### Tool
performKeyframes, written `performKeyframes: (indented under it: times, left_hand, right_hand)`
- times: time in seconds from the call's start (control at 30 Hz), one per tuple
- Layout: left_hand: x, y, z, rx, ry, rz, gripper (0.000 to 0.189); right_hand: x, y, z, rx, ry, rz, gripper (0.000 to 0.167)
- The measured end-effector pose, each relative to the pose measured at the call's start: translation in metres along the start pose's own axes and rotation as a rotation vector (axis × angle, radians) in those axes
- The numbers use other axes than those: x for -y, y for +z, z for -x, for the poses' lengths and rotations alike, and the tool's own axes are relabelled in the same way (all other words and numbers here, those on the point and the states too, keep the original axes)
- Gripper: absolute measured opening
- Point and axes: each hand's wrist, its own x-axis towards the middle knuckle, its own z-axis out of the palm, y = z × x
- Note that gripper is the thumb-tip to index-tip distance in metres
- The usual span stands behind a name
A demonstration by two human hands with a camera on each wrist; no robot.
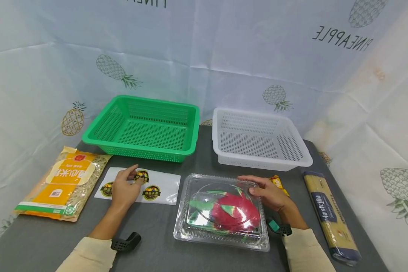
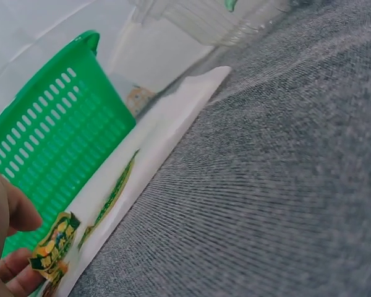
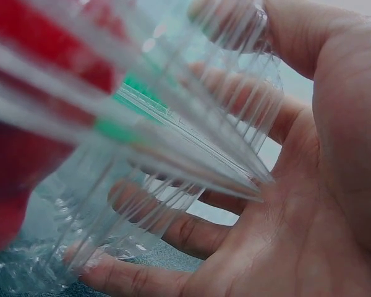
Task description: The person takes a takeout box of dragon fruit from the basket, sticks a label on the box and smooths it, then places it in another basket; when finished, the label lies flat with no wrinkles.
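Observation:
My left hand [image 1: 125, 189] holds a round black, green and gold fruit sticker [image 1: 141, 176] at its fingertips, over a white sticker sheet [image 1: 170, 185]. In the left wrist view, the sticker [image 2: 54, 244] is tilted up off the sheet [image 2: 173, 117], its edge against the lower fingers. Another sticker [image 1: 151, 192] lies flat on the sheet, and one more is partly covered by the hand. My right hand [image 1: 268, 192] grips the right side of a clear plastic clamshell box [image 1: 221, 241], thumb on the lid and fingers round the far edge. A red dragon fruit [image 1: 236, 211] with green tips shows inside.
A green basket [image 1: 190, 147] and a white basket [image 1: 258, 163] stand at the back against the pineapple-print cloth. At the left lies a yellow food bag [image 1: 66, 177]. A small yellow packet [image 1: 278, 183] and a pasta packet [image 1: 329, 217] lie to the right.

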Motion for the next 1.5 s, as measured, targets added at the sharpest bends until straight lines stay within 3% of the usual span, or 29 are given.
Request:
performKeyframes:
  times: [0.27,0.8,1.07,1.5]
  left_hand:
    - [-0.0003,-0.0026,-0.0028,0.05,-0.019,-0.065,0.045]
    - [0.0013,0.0007,-0.0015,0.003,0.117,-0.065,0.03]
    - [0.0033,0.0009,-0.001,-0.003,0.108,-0.055,0.016]
    - [0.0004,-0.0021,-0.0035,0.082,0.067,-0.073,0.029]
  right_hand:
    - [0.0015,0.0015,0.0,-0.006,-0.004,-0.002,0.04]
    - [0.0005,-0.0001,0.0003,-0.014,0.003,0.003,0.041]
    - [0.0006,0.0003,-0.0007,0.003,-0.01,-0.009,0.041]
    - [0.0008,-0.0003,-0.0009,0.029,-0.043,-0.014,0.041]
